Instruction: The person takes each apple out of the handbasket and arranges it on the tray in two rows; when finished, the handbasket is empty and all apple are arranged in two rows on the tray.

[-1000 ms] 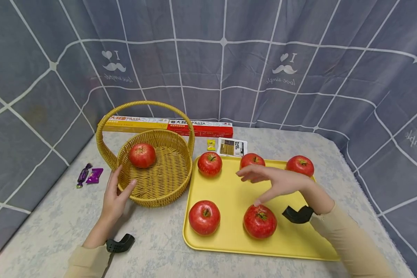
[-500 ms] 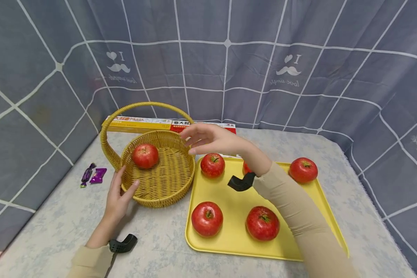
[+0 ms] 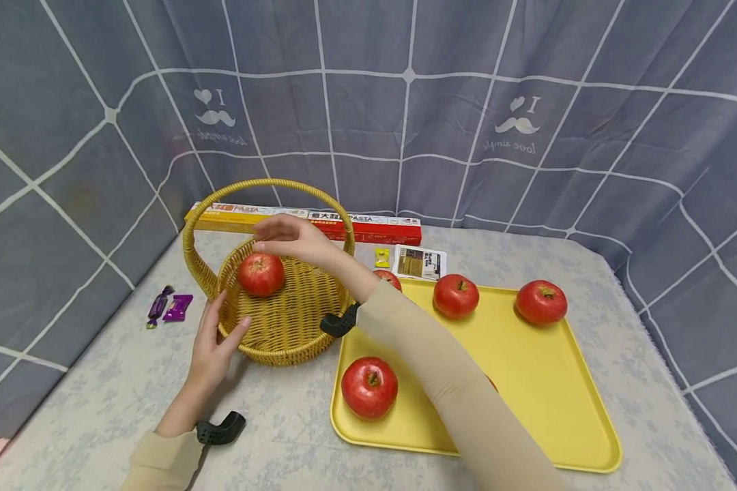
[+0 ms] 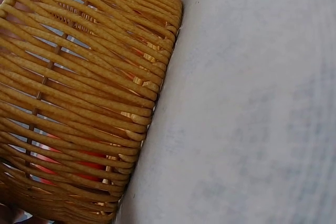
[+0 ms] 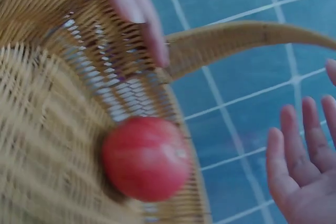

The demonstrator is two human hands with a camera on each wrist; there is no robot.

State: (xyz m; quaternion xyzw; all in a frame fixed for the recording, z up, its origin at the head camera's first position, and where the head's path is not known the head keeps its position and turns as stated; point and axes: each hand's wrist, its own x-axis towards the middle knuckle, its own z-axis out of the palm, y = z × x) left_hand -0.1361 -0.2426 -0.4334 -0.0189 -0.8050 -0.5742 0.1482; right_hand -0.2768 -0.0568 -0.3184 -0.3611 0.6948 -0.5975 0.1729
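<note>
— At lower right of the head view, what is hidden?
— One apple on the smooth yellow tray (image 3: 565,409) is almost wholly covered by the sleeve (image 3: 442,368); another (image 3: 388,278) is half covered.
— And the woven wicker basket (image 3: 282,327)?
— Its near rim is touched by the left hand (image 3: 211,348), fingers straight, nothing gripped. A round red apple (image 3: 261,274) is seen inside, upper left, under the arched handle. The right hand (image 3: 288,239) is held spread just above it, nothing grasped.

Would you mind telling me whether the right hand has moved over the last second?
Yes. The right hand has moved left, from above the yellow tray to over the wicker basket, above the apple inside.
</note>
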